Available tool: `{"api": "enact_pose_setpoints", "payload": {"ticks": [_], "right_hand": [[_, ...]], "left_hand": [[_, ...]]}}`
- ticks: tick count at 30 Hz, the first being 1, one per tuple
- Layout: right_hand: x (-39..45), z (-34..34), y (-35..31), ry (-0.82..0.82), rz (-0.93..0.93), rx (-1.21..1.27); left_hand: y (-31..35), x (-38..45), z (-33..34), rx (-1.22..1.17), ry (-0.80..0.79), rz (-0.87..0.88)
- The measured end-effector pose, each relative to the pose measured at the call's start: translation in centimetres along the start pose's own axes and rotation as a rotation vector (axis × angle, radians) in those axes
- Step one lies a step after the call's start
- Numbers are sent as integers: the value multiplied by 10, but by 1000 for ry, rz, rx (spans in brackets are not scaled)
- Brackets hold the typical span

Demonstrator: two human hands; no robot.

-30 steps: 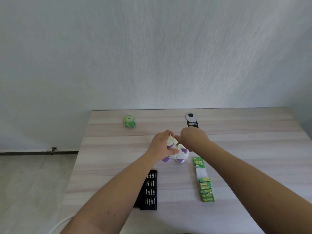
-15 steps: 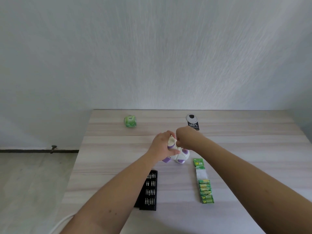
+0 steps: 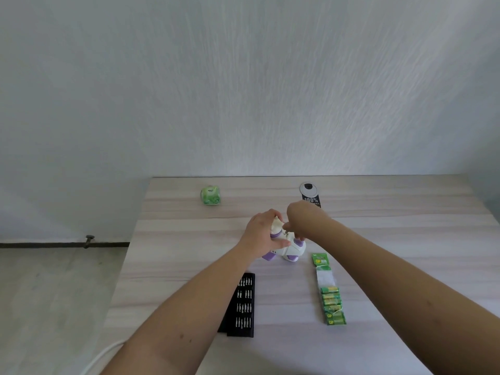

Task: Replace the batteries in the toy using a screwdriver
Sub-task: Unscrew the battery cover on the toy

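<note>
The left hand (image 3: 261, 230) curls its fingers around the white-and-purple toy (image 3: 287, 246) on the table (image 3: 405, 239). The right hand (image 3: 303, 219) pinches a small screwdriver (image 3: 286, 233) down onto it. Nearer the person lie a black bit case (image 3: 240, 307) and battery strip (image 3: 330, 299); bare tabletop spreads rightward to its edge.

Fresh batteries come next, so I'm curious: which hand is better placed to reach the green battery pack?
Probably right: the right hand is nearer the battery pack, while the left hand grips the toy.
</note>
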State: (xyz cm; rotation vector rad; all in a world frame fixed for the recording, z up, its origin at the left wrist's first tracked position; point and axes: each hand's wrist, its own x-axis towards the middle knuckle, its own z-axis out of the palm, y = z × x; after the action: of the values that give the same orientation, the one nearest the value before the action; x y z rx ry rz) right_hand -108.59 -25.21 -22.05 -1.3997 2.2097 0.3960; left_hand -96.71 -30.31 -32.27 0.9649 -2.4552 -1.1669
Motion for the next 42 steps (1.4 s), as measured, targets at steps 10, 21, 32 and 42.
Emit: {"api": "enact_pose_setpoints", "payload": {"ticks": [10,21,32,42], "right_hand": [[3,10,11,55,-23,69],[4,13,5,163,-22,-17],[2,12,8,181,-68,160],[-15,10,11,291,-60,-120]], "left_hand": [[0,2,0,3,1,-3],[0,0,-1,-11,1,-7],[1,1,0,5,12,6],[-1,0,1,-5,13,8]]}}
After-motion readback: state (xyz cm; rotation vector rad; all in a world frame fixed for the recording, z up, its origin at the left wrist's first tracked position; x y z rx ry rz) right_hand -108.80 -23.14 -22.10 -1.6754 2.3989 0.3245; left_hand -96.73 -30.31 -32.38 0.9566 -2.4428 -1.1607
